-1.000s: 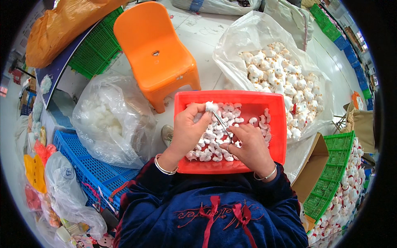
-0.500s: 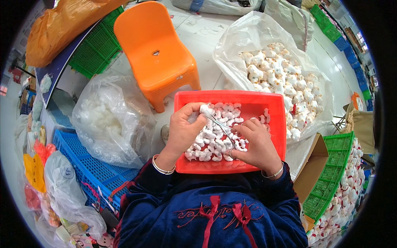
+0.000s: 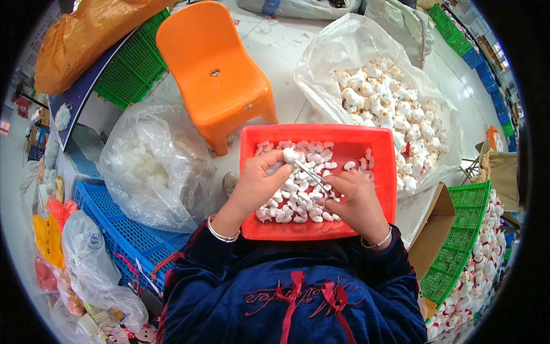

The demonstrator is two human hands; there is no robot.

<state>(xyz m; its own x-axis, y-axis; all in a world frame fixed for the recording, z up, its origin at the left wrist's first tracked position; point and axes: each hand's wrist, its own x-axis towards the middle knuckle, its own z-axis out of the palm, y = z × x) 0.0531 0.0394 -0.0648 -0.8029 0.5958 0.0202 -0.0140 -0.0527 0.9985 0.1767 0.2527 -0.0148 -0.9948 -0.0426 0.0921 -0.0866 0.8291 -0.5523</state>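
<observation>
Over a red plastic tray (image 3: 375, 137), my left hand (image 3: 259, 182) pinches a small white plush piece (image 3: 292, 155) between thumb and fingers. My right hand (image 3: 360, 202) is closed around the ring handles of slim metal forceps (image 3: 311, 174). Their tips meet the plush piece at my left fingertips; how deep they reach into it is hidden. Beneath my hands lie many similar white pieces (image 3: 298, 200), heaped mostly in the tray's left and middle, with a few by its right wall.
Beyond the tray are an orange chair (image 3: 220, 74) and a clear bag of white stuffing (image 3: 143, 166). A large clear bag (image 3: 326, 57) of white plush figures lies to the right. Blue crate (image 3: 114, 221) at left; green crate (image 3: 458, 241) and cardboard box (image 3: 432, 235) at right.
The forceps' handles have drawn together, and my right fingers have closed further over them. My left hand and the plush piece have shifted slightly right and down.
</observation>
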